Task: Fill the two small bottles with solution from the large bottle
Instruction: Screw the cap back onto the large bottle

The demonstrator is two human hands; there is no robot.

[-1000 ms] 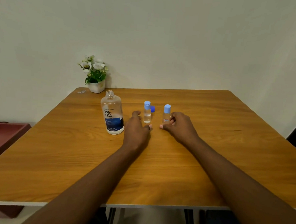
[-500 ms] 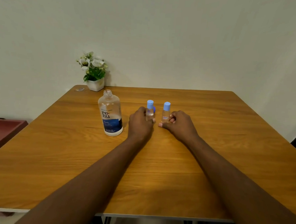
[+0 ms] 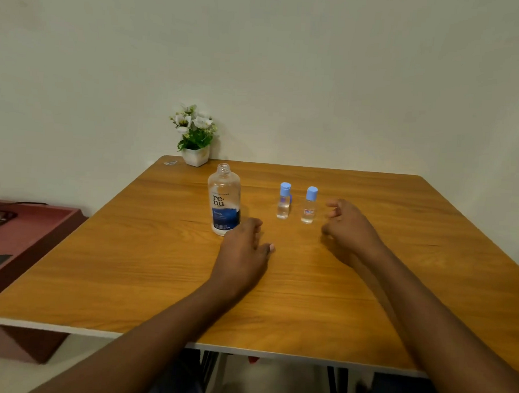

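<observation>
Left hand [image 3: 245, 251], right hand [image 3: 351, 228] near small bottles [image 3: 283, 205] [image 3: 308, 211], well inside table [image 3: 158, 266] edges

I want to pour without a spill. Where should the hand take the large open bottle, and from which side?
Probably around the wide round body of the large bottle, at the label, not the narrow open neck. It stands upright with no cap, so a mid-body wrap keeps it steady. Come from the near side, where the left hand lies by its base.
</observation>
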